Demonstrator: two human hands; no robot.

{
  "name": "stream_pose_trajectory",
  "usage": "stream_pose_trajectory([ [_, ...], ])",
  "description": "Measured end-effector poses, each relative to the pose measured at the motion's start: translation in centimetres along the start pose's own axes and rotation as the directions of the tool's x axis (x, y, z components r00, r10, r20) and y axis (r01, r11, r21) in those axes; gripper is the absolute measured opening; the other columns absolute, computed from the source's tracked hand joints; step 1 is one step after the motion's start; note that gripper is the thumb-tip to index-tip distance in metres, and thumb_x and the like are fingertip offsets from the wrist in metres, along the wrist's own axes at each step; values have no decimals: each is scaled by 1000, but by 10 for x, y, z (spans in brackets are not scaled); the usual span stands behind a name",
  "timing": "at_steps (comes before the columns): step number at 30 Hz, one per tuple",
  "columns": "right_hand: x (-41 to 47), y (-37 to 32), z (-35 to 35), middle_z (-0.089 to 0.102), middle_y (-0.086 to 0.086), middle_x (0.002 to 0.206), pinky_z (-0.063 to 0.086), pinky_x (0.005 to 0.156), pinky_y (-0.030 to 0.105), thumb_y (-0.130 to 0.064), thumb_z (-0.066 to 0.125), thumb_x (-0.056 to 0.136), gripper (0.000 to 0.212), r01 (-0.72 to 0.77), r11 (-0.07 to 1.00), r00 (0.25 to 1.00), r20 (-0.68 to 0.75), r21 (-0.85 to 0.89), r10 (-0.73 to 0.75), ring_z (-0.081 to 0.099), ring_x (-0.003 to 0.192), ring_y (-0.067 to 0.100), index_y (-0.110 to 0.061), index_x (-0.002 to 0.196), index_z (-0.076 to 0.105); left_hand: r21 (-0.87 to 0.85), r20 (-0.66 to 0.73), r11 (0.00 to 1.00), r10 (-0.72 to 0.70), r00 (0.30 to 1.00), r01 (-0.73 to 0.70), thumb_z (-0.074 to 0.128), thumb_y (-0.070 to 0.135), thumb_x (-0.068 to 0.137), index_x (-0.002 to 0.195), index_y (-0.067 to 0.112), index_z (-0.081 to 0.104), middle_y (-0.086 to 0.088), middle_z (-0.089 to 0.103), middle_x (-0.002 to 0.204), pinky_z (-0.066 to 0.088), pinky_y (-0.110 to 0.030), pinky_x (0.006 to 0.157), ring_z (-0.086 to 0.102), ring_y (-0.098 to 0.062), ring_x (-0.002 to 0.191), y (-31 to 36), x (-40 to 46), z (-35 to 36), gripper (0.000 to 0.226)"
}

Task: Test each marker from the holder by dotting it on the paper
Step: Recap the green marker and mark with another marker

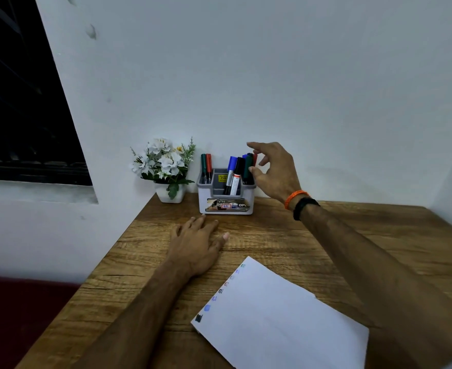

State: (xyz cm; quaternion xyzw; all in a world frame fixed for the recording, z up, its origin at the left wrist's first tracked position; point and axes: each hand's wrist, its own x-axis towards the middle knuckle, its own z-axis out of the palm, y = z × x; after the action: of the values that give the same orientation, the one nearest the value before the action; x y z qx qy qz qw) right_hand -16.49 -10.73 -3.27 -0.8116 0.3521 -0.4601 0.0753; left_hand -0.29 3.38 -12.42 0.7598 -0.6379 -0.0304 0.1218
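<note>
Markers (pixel 249 166) upright in holder (pixel 226 201) at desk's far edge, just left of right hand (pixel 273 169); grip released, fingertips almost touching; left hand (pixel 198 243) flat, farther off

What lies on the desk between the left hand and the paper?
Nothing: in the head view only bare wooden desk separates the left hand from the paper.
</note>
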Motion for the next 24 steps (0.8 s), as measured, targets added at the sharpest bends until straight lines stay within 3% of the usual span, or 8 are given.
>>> stream_pose_trajectory([
  [9, 7, -37, 25, 68, -2, 100, 56, 87, 33, -16, 70, 84, 36, 1, 1000, 990, 141, -25, 2, 58, 84, 11, -16, 120, 65, 27, -44, 993, -112, 993, 113, 21, 64, 94, 149, 30, 29, -5, 16, 161, 7, -49, 119, 9, -24, 148, -27, 1, -15, 65],
  [15, 22, -56, 49, 71, 7, 109, 51, 97, 31, -12, 67, 85, 43, -43, 999, 966, 253, -16, 46, 65, 102, 21, -9, 128, 61, 25, -22, 989, -144, 989, 144, 21, 65, 94, 149, 30, 30, -6, 18, 160, 10, -50, 117, 12, -24, 148, -33, 1, -11, 65],
  [20, 41, -64, 66, 70, 13, 110, 50, 99, 42, -9, 65, 77, 52, -18, 991, 933, 355, -135, 65, 61, 108, 31, -7, 129, 59, 25, -34, 989, -143, 989, 144, 22, 64, 94, 148, 30, 31, -6, 19, 160, 9, -50, 117, 13, -25, 147, -35, 3, -10, 64],
  [24, 52, -60, 76, 62, 19, 126, 44, 105, 43, -12, 65, 75, 68, -10, 979, 898, 429, -205, 99, 52, 122, 35, -9, 141, 50, 28, -51, 991, -132, 990, 134, 22, 64, 95, 148, 30, 31, -7, 19, 160, 10, -50, 117, 14, -26, 147, -36, 4, -8, 64],
])
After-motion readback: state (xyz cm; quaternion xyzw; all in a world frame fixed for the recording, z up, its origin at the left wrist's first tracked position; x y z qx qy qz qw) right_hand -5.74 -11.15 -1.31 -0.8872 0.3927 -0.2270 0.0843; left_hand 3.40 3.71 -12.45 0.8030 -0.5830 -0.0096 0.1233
